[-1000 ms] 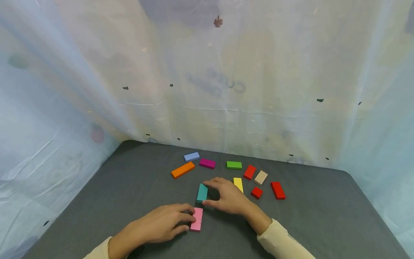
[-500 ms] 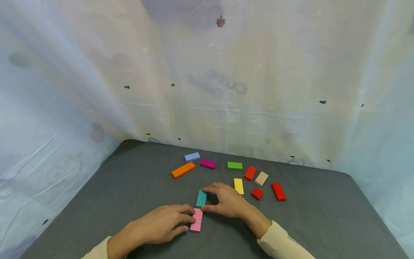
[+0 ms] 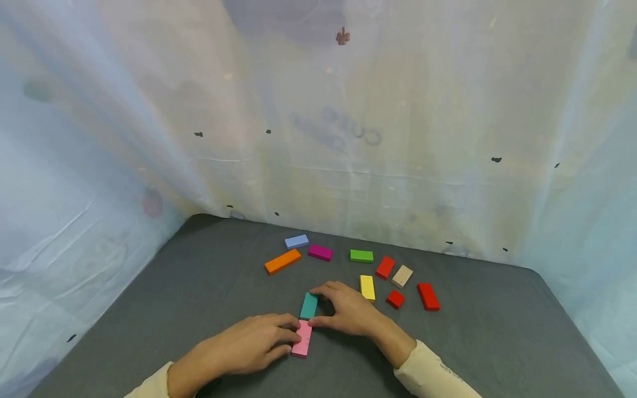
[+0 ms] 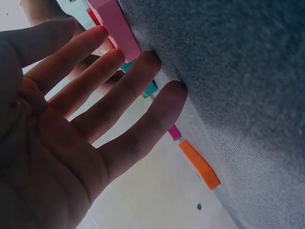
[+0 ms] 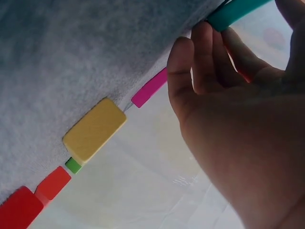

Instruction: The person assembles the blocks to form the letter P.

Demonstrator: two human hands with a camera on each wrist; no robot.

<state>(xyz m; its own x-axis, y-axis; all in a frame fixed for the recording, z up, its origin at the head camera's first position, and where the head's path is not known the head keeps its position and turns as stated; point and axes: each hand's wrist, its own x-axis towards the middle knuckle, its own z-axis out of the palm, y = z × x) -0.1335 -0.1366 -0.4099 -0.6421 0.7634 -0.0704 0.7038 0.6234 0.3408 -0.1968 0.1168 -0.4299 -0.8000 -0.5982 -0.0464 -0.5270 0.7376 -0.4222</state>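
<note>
Though pale, spotted sheeting (image 3: 428, 99) behind table (image 3: 199, 287).

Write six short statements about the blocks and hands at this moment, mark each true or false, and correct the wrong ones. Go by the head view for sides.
1. The right hand holds the teal block. True.
2. The yellow block is nearer the person than the green block. True.
3. The left hand is at the green block. False: it is at the pink block.
4. The tan block lies left of the yellow block. False: it lies to its right.
5. The blue block lies left of the magenta block. True.
6. The teal block is nearer the person than the pink block. False: the pink block is nearer.
</note>
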